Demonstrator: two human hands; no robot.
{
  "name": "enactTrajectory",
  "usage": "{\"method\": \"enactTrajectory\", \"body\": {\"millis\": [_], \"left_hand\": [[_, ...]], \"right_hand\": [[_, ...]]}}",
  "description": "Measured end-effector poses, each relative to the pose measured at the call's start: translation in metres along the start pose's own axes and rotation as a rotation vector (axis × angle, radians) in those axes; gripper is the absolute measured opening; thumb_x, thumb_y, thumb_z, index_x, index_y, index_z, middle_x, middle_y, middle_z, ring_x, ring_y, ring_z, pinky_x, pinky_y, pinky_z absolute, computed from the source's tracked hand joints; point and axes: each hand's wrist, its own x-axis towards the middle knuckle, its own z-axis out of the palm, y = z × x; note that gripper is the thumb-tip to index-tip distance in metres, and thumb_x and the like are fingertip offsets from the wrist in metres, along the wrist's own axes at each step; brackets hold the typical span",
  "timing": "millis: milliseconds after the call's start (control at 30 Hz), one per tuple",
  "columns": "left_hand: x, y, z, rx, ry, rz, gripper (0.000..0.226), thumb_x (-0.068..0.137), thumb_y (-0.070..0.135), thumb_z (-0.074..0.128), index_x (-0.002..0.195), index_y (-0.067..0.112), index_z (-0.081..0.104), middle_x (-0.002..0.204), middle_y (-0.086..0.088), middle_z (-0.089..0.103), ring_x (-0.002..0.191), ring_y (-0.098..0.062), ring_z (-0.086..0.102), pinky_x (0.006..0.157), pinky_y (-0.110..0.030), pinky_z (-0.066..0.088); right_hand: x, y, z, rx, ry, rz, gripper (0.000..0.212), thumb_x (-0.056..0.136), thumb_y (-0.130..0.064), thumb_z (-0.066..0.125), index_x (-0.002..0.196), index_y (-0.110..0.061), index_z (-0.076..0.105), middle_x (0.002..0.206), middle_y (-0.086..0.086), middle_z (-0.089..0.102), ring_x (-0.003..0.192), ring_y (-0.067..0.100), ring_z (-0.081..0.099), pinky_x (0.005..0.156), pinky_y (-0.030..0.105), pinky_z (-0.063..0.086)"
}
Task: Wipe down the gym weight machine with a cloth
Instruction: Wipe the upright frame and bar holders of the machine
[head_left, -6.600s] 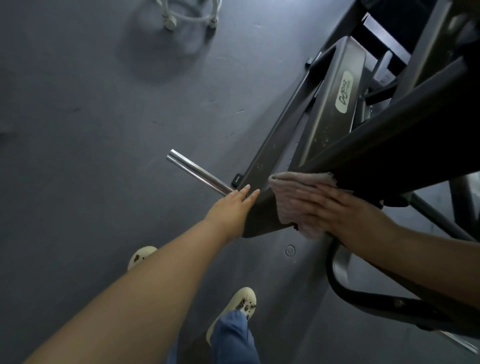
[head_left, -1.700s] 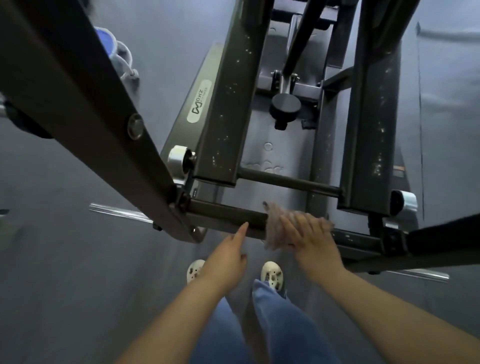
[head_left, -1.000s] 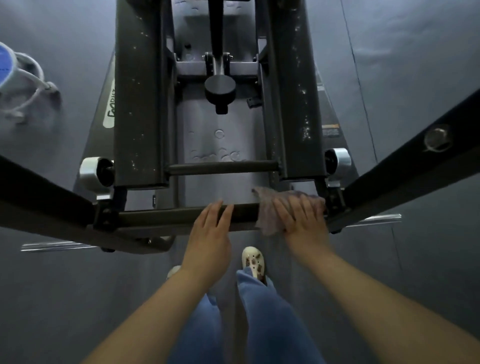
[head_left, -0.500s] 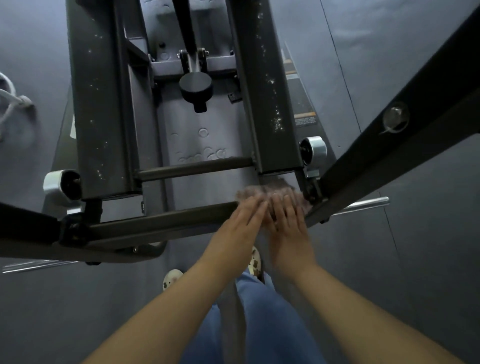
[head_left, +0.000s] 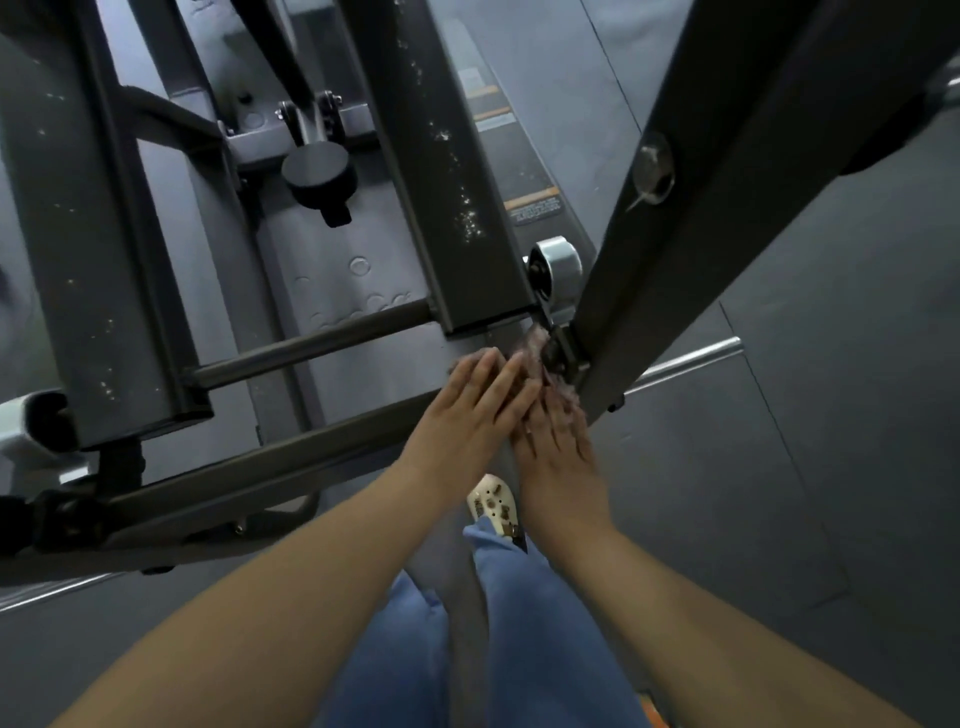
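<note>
Machine frame (head_left: 441, 156) fills the view beyond both hands, its top and sides cut off. Grey rubber floor (head_left: 779, 467) lies beneath. Crossbar (head_left: 291, 462) runs left from the left hand (head_left: 467, 415), which lies flat on it, fingers straight. Right hand (head_left: 558, 441) is motion-blurred, pressing the cloth (head_left: 540, 345) against the joint just ahead of its fingertips; cloth mostly hidden, grip unclear. Since 0.5 s ago both hands slid further right toward the diagonal beam (head_left: 727, 182)

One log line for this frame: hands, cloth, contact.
right hand: presses cloth on crossbar end | left hand: flat on crossbar, beside right
</note>
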Motion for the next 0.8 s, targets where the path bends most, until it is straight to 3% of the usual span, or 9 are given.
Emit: {"method": "enactTrajectory", "body": {"millis": [133,233,333,400,467,567,667,733,800], "left_hand": [[0.004,-0.007,0.002,-0.006,0.044,0.078,0.064,0.077,0.019,0.045,0.141,0.010,0.040,0.142,-0.019,0.044,0.128,-0.039,0.046,0.106,-0.047,0.034],[-0.005,-0.017,0.008,-0.026,0.058,0.089,0.059,0.084,0.018,0.037,0.140,0.002,0.033,0.138,-0.022,0.048,0.123,-0.039,0.051,0.098,-0.047,0.046],[-0.019,-0.023,0.008,-0.002,0.048,0.128,0.073,0.070,0.017,0.062,0.137,0.002,0.038,0.135,-0.022,0.051,0.121,-0.037,0.053,0.096,-0.045,0.046],[-0.028,-0.028,0.007,-0.001,0.054,0.159,0.084,0.057,0.016,0.077,0.134,0.003,0.046,0.135,-0.020,0.052,0.122,-0.037,0.050,0.095,-0.045,0.046],[-0.036,-0.033,0.007,-0.006,0.054,0.192,0.095,0.050,0.015,0.084,0.135,0.006,0.042,0.138,-0.018,0.050,0.125,-0.034,0.041,0.097,-0.044,0.044],[-0.039,-0.043,0.009,0.013,0.072,0.266,0.095,0.053,0.013,0.081,0.137,0.007,0.037,0.142,-0.017,0.046,0.129,-0.031,0.032,0.109,-0.038,0.029],[-0.032,-0.049,0.010,0.049,0.031,0.347,0.089,0.066,0.015,0.071,0.144,0.013,0.027,0.152,-0.012,0.030,0.139,-0.030,0.024,0.112,-0.040,0.018],[-0.028,-0.049,0.010,0.083,0.003,0.371,0.085,0.068,0.018,0.073,0.145,0.016,0.036,0.154,-0.010,0.025,0.141,-0.029,0.023,0.115,-0.043,0.017],[-0.027,-0.050,0.007,0.122,-0.001,0.378,0.081,0.067,0.021,0.077,0.141,0.017,0.044,0.154,-0.009,0.026,0.141,-0.028,0.023,0.115,-0.046,0.017]], "right_hand": [[-0.003,-0.018,-0.002,0.332,0.070,0.100,0.090,0.072,-0.006,0.070,0.147,-0.003,0.020,0.154,0.017,0.023,0.142,0.033,0.024,0.115,0.041,0.026],[-0.003,-0.040,-0.018,0.829,0.029,0.262,0.065,0.092,0.002,0.039,0.151,-0.010,0.015,0.160,0.006,0.008,0.147,0.018,0.011,0.113,0.010,0.012],[0.004,-0.065,-0.025,1.200,0.140,0.582,0.055,0.098,-0.005,0.042,0.149,-0.009,0.021,0.154,0.009,0.022,0.142,0.016,0.024,0.116,0.026,0.023],[0.015,-0.076,-0.032,1.474,0.112,0.738,0.060,0.102,-0.020,0.039,0.152,-0.018,0.005,0.159,0.005,0.014,0.144,0.014,0.017,0.118,0.032,0.019],[0.026,-0.082,-0.034,1.647,0.078,0.827,0.061,0.103,-0.031,0.031,0.151,-0.025,-0.007,0.161,0.001,0.003,0.146,0.012,0.010,0.120,0.033,0.013],[0.042,-0.084,-0.029,1.682,0.174,0.884,0.062,0.104,-0.035,0.024,0.149,-0.024,-0.017,0.160,0.002,-0.010,0.147,0.015,-0.001,0.120,0.037,0.006],[0.060,-0.078,-0.016,1.681,0.282,0.982,0.072,0.099,-0.049,0.025,0.147,-0.026,-0.024,0.159,0.005,-0.014,0.148,0.021,-0.003,0.119,0.047,0.008],[0.065,-0.071,-0.009,1.673,0.322,1.055,0.088,0.083,-0.072,0.026,0.142,-0.037,-0.029,0.160,0.001,-0.011,0.147,0.020,0.000,0.118,0.051,0.012],[0.066,-0.071,-0.008,1.715,0.363,1.067,0.092,0.078,-0.077,0.026,0.140,-0.040,-0.031,0.160,0.000,-0.012,0.147,0.019,0.001,0.118,0.050,0.014]]}}
